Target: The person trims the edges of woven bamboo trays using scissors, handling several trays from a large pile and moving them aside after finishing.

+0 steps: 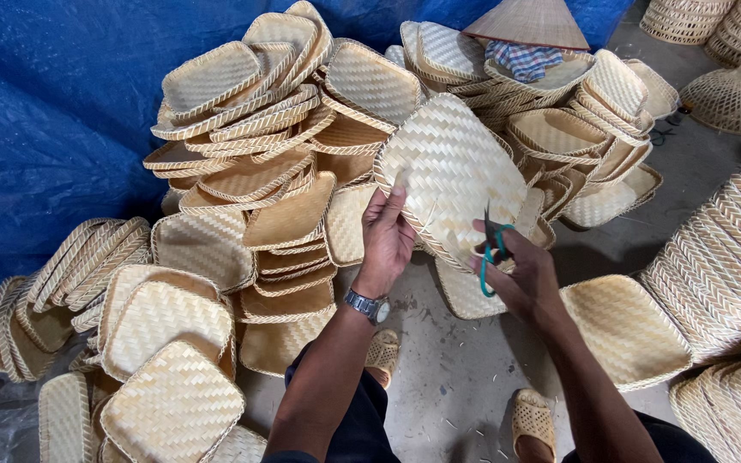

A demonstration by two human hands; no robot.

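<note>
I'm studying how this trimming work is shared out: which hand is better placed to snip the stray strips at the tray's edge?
The right hand, probably. It already holds the green-handled scissors, blades up against the woven bamboo tray near its lower rim. The left hand grips the tray's lower left edge, steadying it.

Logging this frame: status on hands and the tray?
Left hand grips woven tray, held up, underside to camera. Right hand holds teal-handled scissors at tray's lower edge. Piles of trays around; nothing blocking.

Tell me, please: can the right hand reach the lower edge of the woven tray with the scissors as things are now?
Probably yes. The right hand holds the scissors right at the lower edge of the woven tray, which the left hand holds up tilted toward it. Nothing lies between blades and rim.
</note>
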